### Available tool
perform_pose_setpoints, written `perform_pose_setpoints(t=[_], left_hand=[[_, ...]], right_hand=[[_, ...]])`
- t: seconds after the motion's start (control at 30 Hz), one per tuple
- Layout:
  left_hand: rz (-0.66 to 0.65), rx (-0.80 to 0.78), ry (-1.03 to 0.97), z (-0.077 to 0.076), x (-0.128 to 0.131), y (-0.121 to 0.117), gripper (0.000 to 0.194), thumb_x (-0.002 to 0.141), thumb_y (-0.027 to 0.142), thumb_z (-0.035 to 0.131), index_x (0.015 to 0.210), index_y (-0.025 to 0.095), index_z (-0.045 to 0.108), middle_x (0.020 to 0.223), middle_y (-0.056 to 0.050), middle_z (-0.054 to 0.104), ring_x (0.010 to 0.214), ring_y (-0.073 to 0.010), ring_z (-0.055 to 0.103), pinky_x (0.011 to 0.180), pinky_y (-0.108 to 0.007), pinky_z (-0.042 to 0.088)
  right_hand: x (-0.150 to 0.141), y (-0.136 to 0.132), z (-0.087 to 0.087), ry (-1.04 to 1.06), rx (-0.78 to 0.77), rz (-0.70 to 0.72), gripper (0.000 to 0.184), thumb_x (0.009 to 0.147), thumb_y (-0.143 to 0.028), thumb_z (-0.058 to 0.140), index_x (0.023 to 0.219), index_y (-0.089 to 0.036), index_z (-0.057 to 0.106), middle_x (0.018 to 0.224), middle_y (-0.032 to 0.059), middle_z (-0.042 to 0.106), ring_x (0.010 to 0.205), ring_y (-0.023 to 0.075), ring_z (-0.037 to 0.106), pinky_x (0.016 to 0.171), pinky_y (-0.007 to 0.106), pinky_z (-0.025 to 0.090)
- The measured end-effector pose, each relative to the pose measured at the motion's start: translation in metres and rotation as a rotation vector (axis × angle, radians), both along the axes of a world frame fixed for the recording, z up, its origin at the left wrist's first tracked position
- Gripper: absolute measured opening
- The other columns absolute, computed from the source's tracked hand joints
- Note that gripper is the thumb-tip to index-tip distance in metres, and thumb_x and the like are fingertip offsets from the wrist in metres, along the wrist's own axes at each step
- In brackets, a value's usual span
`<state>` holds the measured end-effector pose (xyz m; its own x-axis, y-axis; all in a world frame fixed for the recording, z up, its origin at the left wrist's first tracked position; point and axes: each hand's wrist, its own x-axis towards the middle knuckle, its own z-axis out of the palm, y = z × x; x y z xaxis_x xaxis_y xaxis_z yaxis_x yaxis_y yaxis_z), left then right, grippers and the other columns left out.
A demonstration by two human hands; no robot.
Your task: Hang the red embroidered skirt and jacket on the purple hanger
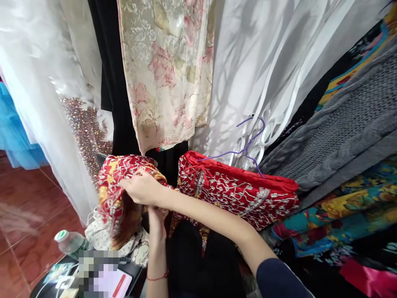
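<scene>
A red garment point(235, 190) with silver and gold embroidery lies folded over a stack of fabrics at centre, a purple hanger point(245, 151) resting on top of it. My right hand point(141, 188) reaches across to the left and grips a bunched part of the same red embroidered cloth point(113, 182), fingers curled over it. My left hand point(156, 221) comes up from below with a red string on the wrist; its fingers are tucked under the cloth beneath my right hand and hold it from underneath.
Hanging clothes fill the back: white sheer fabric point(37, 82), a black garment point(111, 82), a floral beige piece point(167, 70). Grey knitwear point(347, 124) and colourful prints point(347, 207) are stacked at right. A plastic bottle point(70, 242) stands at lower left over a red tiled floor point(27, 207).
</scene>
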<state>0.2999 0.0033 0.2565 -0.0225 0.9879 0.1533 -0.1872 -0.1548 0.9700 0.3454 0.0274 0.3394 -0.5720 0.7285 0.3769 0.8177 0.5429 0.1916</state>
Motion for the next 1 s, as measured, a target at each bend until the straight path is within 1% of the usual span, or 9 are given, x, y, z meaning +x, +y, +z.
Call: perform_pose_setpoints(t=[0.13,0.23,0.33,0.4,0.43,0.6,0.73,0.9,1.0], left_hand=[[0.216,0.061,0.054,-0.003,-0.013,-0.005,0.036,0.087,0.035,0.057,0.121,0.024,0.058,0.109,-0.006,0.071,0.11,-0.0242,0.068,0.095,-0.041,0.058],[0.419,0.158,0.071,0.005,-0.009,-0.009,0.035,0.089,0.037,0.052,0.121,0.023,0.055,0.114,-0.007,0.067,0.114,-0.0226,0.065,0.101,-0.04,0.053],[0.459,0.309,0.171,0.025,0.003,-0.002,0.02,0.084,0.029,0.053,0.102,0.02,0.056,0.095,-0.006,0.065,0.098,-0.0208,0.065,0.091,-0.034,0.053],[0.458,0.377,0.265,0.04,0.012,0.007,0.002,0.081,0.024,0.049,0.081,0.022,0.05,0.073,-0.001,0.054,0.075,-0.017,0.058,0.072,-0.029,0.05],[0.429,0.404,0.309,0.048,0.016,0.013,0.008,0.081,0.024,0.049,0.074,0.023,0.045,0.065,0.002,0.046,0.065,-0.0147,0.051,0.064,-0.027,0.045],[0.302,0.476,0.411,0.08,0.038,0.05,0.039,0.084,0.044,0.061,0.062,0.022,0.038,0.059,0.005,0.037,0.058,-0.0104,0.034,0.057,-0.024,0.031],[0.26,0.463,0.382,0.1,0.051,0.069,0.039,0.088,0.046,0.057,0.062,0.021,0.043,0.059,0.005,0.04,0.058,-0.0111,0.036,0.057,-0.025,0.03],[0.523,0.505,0.331,0.13,0.05,0.081,0.039,0.095,0.041,0.05,0.063,0.022,0.037,0.06,0.005,0.037,0.06,-0.011,0.034,0.062,-0.029,0.029],[0.516,0.565,0.318,0.148,0.049,0.089,0.039,0.099,0.039,0.044,0.065,0.02,0.038,0.064,0.005,0.038,0.064,-0.0089,0.035,0.065,-0.029,0.028]], right_hand=[[0.03,-0.011,0.056,0.276,0.023,-0.189,0.03,0.098,-0.011,0.039,0.122,-0.012,0.058,0.1,0.0072,0.073,0.09,0.0194,0.066,0.09,0.034,0.046],[0.073,-0.004,0.081,0.33,0.134,-0.405,0.03,0.1,-0.016,0.04,0.123,-0.016,0.06,0.117,0.0111,0.068,0.107,0.0232,0.061,0.094,0.037,0.043],[0.122,0.008,0.082,0.342,0.15,-0.714,0.03,0.102,-0.021,0.04,0.119,-0.012,0.063,0.128,0.0196,0.062,0.124,0.0289,0.051,0.103,0.042,0.039],[0.15,0.009,0.073,0.402,-0.029,-0.872,0.039,0.106,-0.027,0.033,0.128,-0.009,0.059,0.13,0.0238,0.061,0.123,0.0289,0.053,0.102,0.04,0.041],[0.16,0.006,0.067,0.423,-0.141,-0.904,0.042,0.106,-0.029,0.03,0.131,-0.008,0.057,0.13,0.0251,0.062,0.12,0.0283,0.057,0.098,0.038,0.043],[0.177,-0.023,0.045,0.385,-0.469,-0.81,0.031,0.1,-0.022,0.047,0.106,-0.009,0.074,0.109,0.0198,0.075,0.097,0.0231,0.071,0.077,0.025,0.047],[0.174,-0.038,0.051,0.326,-0.624,-0.615,0.02,0.092,-0.021,0.06,0.096,-0.014,0.078,0.102,0.0102,0.078,0.087,0.0175,0.069,0.068,0.021,0.044],[0.172,-0.047,0.062,0.275,-0.767,-0.383,0.022,0.089,-0.013,0.057,0.09,-0.014,0.078,0.084,-0.0001,0.077,0.07,0.0095,0.061,0.064,0.018,0.041],[0.169,-0.052,0.061,0.324,-0.784,-0.325,0.019,0.087,-0.011,0.059,0.089,-0.015,0.078,0.082,-0.003,0.076,0.07,0.0081,0.062,0.067,0.016,0.043]])
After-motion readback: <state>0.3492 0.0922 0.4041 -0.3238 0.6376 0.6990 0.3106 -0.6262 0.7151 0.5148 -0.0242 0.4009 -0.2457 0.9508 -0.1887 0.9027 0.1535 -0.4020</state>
